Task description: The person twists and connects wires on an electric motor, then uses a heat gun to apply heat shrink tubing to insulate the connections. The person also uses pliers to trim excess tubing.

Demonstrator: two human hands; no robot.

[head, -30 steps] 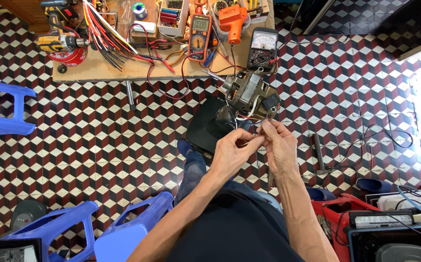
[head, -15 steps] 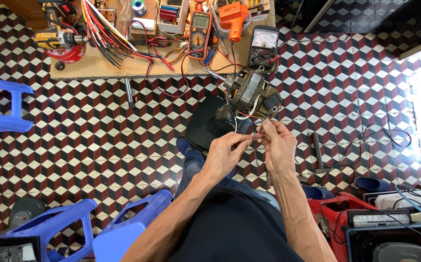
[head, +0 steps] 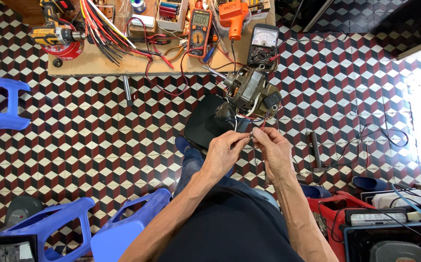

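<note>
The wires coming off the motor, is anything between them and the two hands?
Nothing visible. Both the left hand and the right hand already pinch the wire ends at their fingertips, just below the motor.

Glossy plastic stools [head: 128,228], wooden bench [head: 99,63]

bright, sharp; blown-out glare at right.

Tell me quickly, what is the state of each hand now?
Left hand: closed, fingertips pinching the thin wires from the motor.
Right hand: closed, pinching the same wires at the same spot.
</note>
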